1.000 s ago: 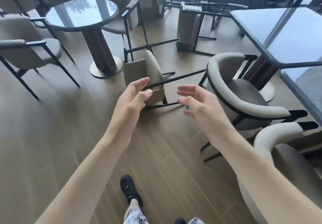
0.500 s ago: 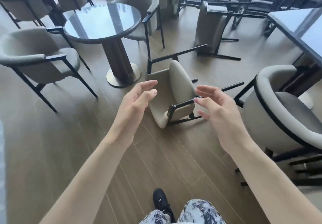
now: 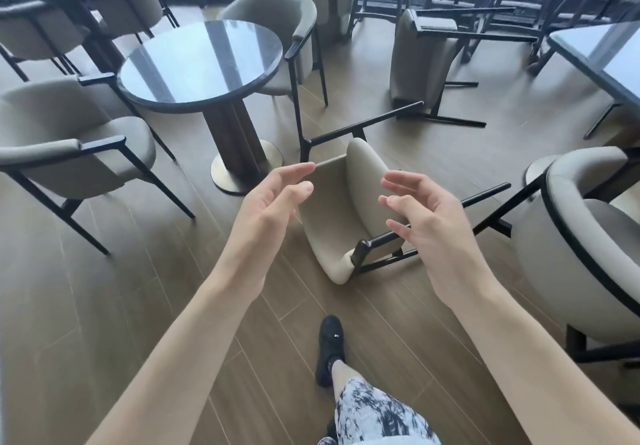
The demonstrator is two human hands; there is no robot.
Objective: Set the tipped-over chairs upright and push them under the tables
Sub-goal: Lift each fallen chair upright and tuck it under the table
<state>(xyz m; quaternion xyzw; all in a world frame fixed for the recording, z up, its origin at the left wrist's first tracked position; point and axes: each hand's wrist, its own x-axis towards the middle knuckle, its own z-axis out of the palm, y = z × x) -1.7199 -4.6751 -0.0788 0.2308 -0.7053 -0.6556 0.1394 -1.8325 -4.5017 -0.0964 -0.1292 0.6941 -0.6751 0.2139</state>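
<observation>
Between spread, empty hands (image 3: 341, 216), seemingly just beyond them, tipped-over chair (image 3: 332, 216).

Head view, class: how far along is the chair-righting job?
Done: a beige upright armchair stands at the round dark glossy table. In hand: left hand and right hand, open, reach toward the nearest beige tipped-over chair, not gripping. Left: the farther beige overturned chair.

single head view, forward and down
</observation>
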